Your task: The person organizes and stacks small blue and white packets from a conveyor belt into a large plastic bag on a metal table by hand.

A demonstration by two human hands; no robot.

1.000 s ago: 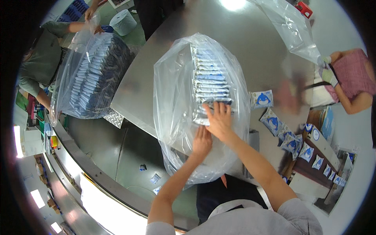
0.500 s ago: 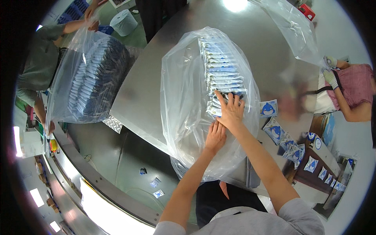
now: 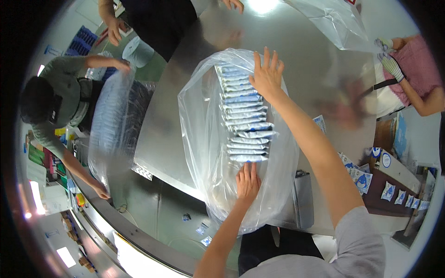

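A big clear plastic bag (image 3: 198, 120) lies spread on the metal table in front of me. Inside it, small blue-and-white packets (image 3: 245, 98) stand on edge in a long row. My left hand (image 3: 249, 181) is at the near end of this row, fingers stretched out and their tips against the last packet. Farther away, my right hand (image 3: 268, 76) is spread wide with its palm down, beside the row's far right side at the bag's edge. Neither hand grips anything.
Loose packets (image 3: 362, 180) lie at the right, beside a brown conveyor (image 3: 378, 204) carrying more. A co-worker at the left handles another filled bag (image 3: 109, 120). A gloved person stands at the right near a clear plastic sheet (image 3: 338, 25). Another person is at the far side.
My right hand has moved away from me to the far part of the row. My left hand has drawn nearer, and the row reaches closer to me. The left co-worker's bag has been tilted.
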